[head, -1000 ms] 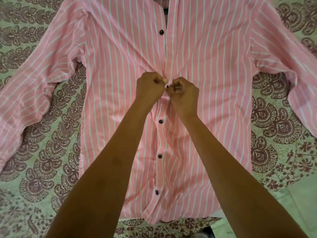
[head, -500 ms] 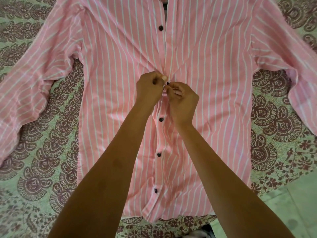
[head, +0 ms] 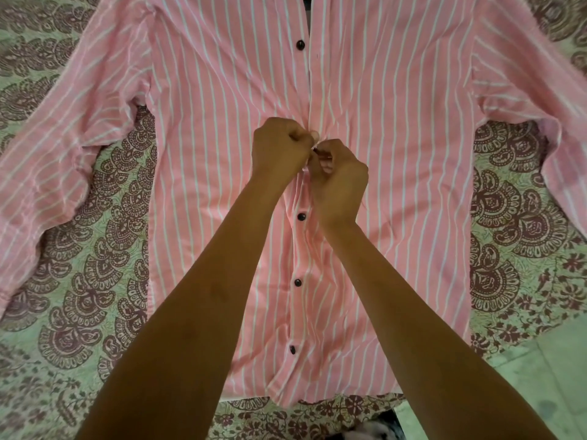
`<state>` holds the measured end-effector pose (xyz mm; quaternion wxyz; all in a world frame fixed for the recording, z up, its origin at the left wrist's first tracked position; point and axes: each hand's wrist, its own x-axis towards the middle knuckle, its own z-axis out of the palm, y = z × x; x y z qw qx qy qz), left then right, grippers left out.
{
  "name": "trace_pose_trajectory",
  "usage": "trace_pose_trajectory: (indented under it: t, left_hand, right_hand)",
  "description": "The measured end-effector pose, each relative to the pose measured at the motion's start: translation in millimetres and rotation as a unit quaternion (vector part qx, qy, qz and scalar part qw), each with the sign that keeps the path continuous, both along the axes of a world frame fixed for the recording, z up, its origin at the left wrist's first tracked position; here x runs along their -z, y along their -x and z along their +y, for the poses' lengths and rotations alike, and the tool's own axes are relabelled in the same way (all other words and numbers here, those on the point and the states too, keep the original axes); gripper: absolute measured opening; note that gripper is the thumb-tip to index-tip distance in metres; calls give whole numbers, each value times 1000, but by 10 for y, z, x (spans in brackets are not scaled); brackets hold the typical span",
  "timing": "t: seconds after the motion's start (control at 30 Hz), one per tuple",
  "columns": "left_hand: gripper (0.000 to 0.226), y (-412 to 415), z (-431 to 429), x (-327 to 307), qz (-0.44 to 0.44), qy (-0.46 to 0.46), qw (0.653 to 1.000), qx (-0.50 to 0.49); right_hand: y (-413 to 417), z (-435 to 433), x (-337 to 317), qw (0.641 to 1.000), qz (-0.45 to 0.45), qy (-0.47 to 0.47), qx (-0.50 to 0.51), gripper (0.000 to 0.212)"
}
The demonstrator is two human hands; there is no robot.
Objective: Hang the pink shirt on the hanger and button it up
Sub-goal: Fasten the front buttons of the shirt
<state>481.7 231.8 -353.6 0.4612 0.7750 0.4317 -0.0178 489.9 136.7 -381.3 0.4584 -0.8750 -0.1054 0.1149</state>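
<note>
The pink shirt [head: 397,160] with thin white stripes lies flat, front up, sleeves spread to both sides. My left hand [head: 279,150] pinches the left edge of the placket at mid chest. My right hand [head: 340,179] pinches the right edge against it, fingers curled over the button there, which is hidden. Below my hands three dark buttons [head: 301,216] sit fastened down the front. One dark button [head: 300,44] higher up lies beside an open gap. The hanger is not visible; the collar is cut off by the top edge.
A green bedspread [head: 95,249] with maroon paisley print lies under the shirt. A pale floor [head: 546,376] shows at the lower right past the bed's edge.
My hands stay at the same mid-chest button; the right hand's fingers have shifted slightly over the placket. The view has drifted up a little, so the shirt sits lower in frame.
</note>
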Motion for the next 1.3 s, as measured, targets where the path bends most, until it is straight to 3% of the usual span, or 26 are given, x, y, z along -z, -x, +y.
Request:
trace_pose_trajectory:
  t: [0.13, 0.23, 0.5, 0.73, 0.93, 1.13, 1.3]
  left_hand:
    - [21, -37, 9, -20, 15, 53, 998, -20]
    - [27, -35, -15, -16, -5, 154, 985, -77]
    - [19, -1, -30, -17, 0, 396, 892, -219]
    - [16, 9, -31, -35, -26, 321, 932, -167]
    - [20, -4, -2, 52, -26, 335, 924, -182]
    - [16, 48, 5, 102, -36, 381, 905, -184]
    - [26, 130, -154, 265, -152, 270, 938, -156]
  right_hand:
    - [-17, 15, 13, 1000, -10, -7, -6, 4]
    - [-12, -8, 5, 999, -31, -15, -10, 9]
    - [-15, -48, 48, 994, -96, -22, -47, 20]
    - [-95, -55, 64, 992, -113, -3, -51, 10]
    - [-88, -87, 76, 986, -152, -7, -62, 13]
    - [-162, -65, 30, 993, 32, -111, -29, 8]
    - [-310, 25, -132, 948, 246, -198, 17, 13]
